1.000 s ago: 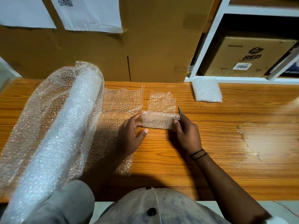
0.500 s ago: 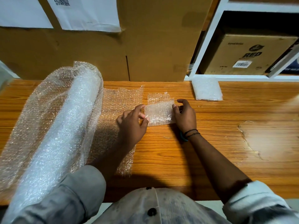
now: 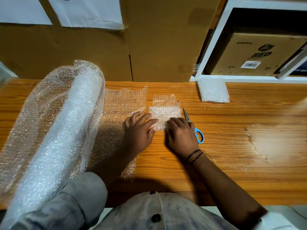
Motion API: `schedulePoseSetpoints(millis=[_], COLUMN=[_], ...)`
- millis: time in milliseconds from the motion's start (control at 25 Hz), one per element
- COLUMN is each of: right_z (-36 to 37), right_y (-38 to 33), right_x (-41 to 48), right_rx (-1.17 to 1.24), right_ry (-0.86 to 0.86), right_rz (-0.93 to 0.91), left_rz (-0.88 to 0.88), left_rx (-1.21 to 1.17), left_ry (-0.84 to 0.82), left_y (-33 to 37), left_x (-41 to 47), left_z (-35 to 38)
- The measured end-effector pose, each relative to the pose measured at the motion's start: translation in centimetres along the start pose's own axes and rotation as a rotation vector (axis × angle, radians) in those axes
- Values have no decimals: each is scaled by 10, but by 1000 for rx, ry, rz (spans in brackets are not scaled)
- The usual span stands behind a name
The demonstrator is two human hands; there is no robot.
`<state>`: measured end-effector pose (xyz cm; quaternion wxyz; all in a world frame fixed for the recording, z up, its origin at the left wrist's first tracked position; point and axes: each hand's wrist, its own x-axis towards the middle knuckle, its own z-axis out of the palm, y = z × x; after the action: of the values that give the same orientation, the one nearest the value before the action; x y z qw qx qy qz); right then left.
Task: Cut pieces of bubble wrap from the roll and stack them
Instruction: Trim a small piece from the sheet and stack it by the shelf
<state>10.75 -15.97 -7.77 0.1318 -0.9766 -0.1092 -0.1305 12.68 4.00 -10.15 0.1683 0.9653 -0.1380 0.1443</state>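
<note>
A big bubble wrap roll [image 3: 54, 130] lies on the left of the wooden table [image 3: 232, 163], its loose sheet [image 3: 123, 103] spread to the right. A small cut piece [image 3: 164, 113], folded over, lies beside the sheet's edge. My left hand [image 3: 139, 130] rests flat with its fingertips on the piece's left edge. My right hand [image 3: 180, 136], fingers bent, presses down on the piece's lower right corner. Blue-handled scissors [image 3: 198, 135] lie along the outer edge of that hand, blade pointing away from me. A stack of cut pieces [image 3: 213, 91] sits at the table's back edge.
Large cardboard boxes [image 3: 149, 47] with white paper sheets stand against the back of the table. A white shelf [image 3: 214, 39] at the back right holds a printed carton [image 3: 255, 53]. A worn pale patch [image 3: 274, 130] marks the table at the right.
Both hands have folded the cut piece over and brought it down flat on the table. The scissors, hidden half a second ago, now show beside my right hand.
</note>
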Motion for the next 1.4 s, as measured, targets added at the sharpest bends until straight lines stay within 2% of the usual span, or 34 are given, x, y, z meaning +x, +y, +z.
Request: schedulePoseSetpoints(millis=[120, 400, 720, 880, 1040, 1200, 1400], right_z=[-3, -7, -16, -17, -20, -15, -17], right_y=[1, 7, 20, 33, 31, 30, 30], right_x=[-9, -14, -9, 2, 15, 27, 45], right_rx=[-25, 19, 92, 293, 538, 729, 765], right_ry=[-10, -41, -86, -52, 10, 86, 179], right_rz=[-19, -47, -19, 51, 275, 411, 423], left_rz=[43, 158, 222, 168, 56, -60, -125], left_rx=[-61, -21, -153, -315, -384, -410, -496], left_ry=[-2, -202, -139, -92, -137, -135, -90], left_y=[-3, -11, -21, -17, -15, -14, -10], left_x=[-4, 3, 16, 18, 23, 34, 50], left_z=[-2, -5, -10, -24, -35, -26, -18])
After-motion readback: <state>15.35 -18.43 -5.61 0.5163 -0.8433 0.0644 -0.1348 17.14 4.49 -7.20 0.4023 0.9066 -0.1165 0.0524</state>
